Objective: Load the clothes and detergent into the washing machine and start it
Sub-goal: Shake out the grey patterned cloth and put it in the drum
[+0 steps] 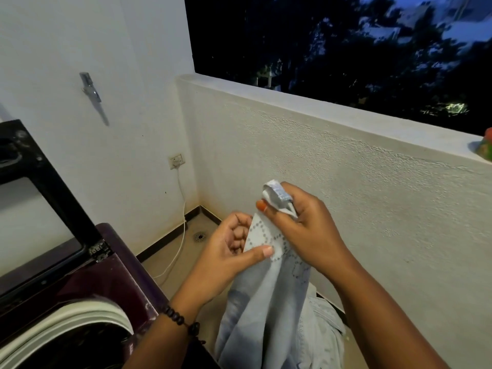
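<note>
A pale blue garment (269, 310) with a dotted diamond pattern hangs in front of me, held up by both hands. My left hand (229, 251) pinches its upper edge between thumb and curled fingers. Just above and to the right, my right hand (300, 225) grips a bunched fold of the same cloth. The top-loading washing machine (106, 286) stands at the lower left, dark maroon, with its glass lid (34, 217) raised and the white drum rim (87, 318) showing. No detergent is in view.
A white wall with a socket (177, 161) and a white cable (181, 235) stands behind the machine. A low textured parapet (332, 166) runs along the right, with a colourful object (486, 147) on its ledge. A floor drain (199, 237) sits in the corner.
</note>
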`<action>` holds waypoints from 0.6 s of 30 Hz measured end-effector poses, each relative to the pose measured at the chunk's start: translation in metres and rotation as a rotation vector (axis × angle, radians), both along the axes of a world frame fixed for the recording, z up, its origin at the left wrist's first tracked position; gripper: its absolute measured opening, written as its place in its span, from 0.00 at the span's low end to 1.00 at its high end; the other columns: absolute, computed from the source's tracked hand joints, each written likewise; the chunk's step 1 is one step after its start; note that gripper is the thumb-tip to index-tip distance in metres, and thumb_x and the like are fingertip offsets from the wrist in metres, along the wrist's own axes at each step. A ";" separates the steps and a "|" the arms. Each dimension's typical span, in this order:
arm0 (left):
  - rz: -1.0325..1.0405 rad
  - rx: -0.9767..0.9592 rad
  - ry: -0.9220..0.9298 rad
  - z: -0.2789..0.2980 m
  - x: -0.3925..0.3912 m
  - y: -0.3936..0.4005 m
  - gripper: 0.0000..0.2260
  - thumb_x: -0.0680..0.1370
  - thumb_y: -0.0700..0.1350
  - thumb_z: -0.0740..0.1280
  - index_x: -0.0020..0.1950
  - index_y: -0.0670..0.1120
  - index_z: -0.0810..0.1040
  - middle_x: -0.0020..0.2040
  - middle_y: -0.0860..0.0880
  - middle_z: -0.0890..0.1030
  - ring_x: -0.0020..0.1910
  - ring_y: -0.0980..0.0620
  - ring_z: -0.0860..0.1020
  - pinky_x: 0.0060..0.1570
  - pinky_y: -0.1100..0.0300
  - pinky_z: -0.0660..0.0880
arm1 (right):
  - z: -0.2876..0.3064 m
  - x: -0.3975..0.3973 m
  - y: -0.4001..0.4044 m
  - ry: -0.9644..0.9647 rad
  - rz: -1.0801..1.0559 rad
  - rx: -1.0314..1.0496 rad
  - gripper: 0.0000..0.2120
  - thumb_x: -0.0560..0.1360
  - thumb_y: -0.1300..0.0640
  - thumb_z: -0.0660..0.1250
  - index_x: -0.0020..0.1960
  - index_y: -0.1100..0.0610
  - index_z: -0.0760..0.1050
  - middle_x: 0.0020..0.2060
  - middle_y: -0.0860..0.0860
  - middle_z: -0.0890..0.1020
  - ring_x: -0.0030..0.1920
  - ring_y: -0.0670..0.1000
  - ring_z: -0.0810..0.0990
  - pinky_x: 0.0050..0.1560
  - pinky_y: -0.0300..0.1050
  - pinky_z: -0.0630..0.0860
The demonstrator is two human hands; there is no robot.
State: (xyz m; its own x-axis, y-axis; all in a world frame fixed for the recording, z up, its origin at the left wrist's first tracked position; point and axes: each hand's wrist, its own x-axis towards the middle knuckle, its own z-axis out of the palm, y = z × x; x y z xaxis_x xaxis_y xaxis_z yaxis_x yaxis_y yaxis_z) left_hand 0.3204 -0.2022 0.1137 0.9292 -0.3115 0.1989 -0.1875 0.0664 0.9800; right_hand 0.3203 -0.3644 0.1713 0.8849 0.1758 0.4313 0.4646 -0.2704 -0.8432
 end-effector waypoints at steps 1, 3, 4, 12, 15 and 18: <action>-0.027 0.054 0.007 -0.007 -0.002 0.001 0.17 0.68 0.49 0.76 0.55 0.47 0.79 0.52 0.44 0.83 0.51 0.43 0.82 0.50 0.49 0.80 | 0.005 -0.001 -0.001 -0.012 0.001 0.031 0.06 0.75 0.51 0.68 0.43 0.53 0.76 0.32 0.43 0.78 0.34 0.39 0.76 0.33 0.35 0.71; -0.060 0.141 0.053 -0.021 -0.003 0.001 0.16 0.69 0.49 0.76 0.54 0.48 0.81 0.53 0.49 0.84 0.52 0.50 0.82 0.50 0.57 0.80 | 0.017 -0.002 -0.007 -0.012 0.004 0.103 0.05 0.74 0.50 0.66 0.43 0.50 0.76 0.33 0.39 0.79 0.35 0.38 0.78 0.35 0.32 0.73; -0.056 0.177 0.100 -0.029 -0.005 0.003 0.15 0.69 0.49 0.76 0.53 0.48 0.81 0.52 0.51 0.85 0.51 0.52 0.82 0.50 0.58 0.80 | 0.023 -0.003 -0.011 -0.008 -0.004 0.146 0.05 0.74 0.49 0.66 0.43 0.50 0.76 0.34 0.39 0.79 0.35 0.39 0.78 0.36 0.33 0.74; 0.164 0.231 0.152 -0.066 0.000 0.032 0.12 0.75 0.57 0.67 0.45 0.49 0.82 0.39 0.49 0.82 0.38 0.50 0.79 0.38 0.60 0.77 | 0.057 -0.009 -0.054 -0.077 -0.148 0.473 0.10 0.75 0.47 0.61 0.45 0.52 0.77 0.36 0.42 0.79 0.38 0.43 0.77 0.40 0.38 0.76; 0.214 0.062 0.049 -0.033 0.009 0.026 0.11 0.76 0.49 0.65 0.49 0.44 0.82 0.43 0.48 0.84 0.42 0.52 0.81 0.41 0.63 0.77 | 0.040 -0.008 -0.049 0.042 -0.128 0.458 0.11 0.75 0.45 0.60 0.48 0.50 0.77 0.37 0.43 0.81 0.37 0.45 0.80 0.39 0.41 0.79; 0.168 0.006 -0.098 0.008 0.014 0.015 0.08 0.77 0.49 0.69 0.50 0.47 0.84 0.46 0.48 0.85 0.46 0.53 0.82 0.47 0.63 0.77 | 0.014 -0.008 -0.031 0.178 -0.080 0.348 0.14 0.70 0.46 0.69 0.55 0.46 0.76 0.44 0.44 0.83 0.40 0.44 0.83 0.39 0.42 0.82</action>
State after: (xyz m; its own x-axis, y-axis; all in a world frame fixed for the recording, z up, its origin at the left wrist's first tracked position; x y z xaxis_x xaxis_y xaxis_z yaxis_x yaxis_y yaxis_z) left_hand 0.3344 -0.1870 0.1221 0.9444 -0.1551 0.2898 -0.2902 0.0205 0.9567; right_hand 0.3119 -0.3949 0.1856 0.9563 -0.0266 0.2911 0.2916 0.0162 -0.9564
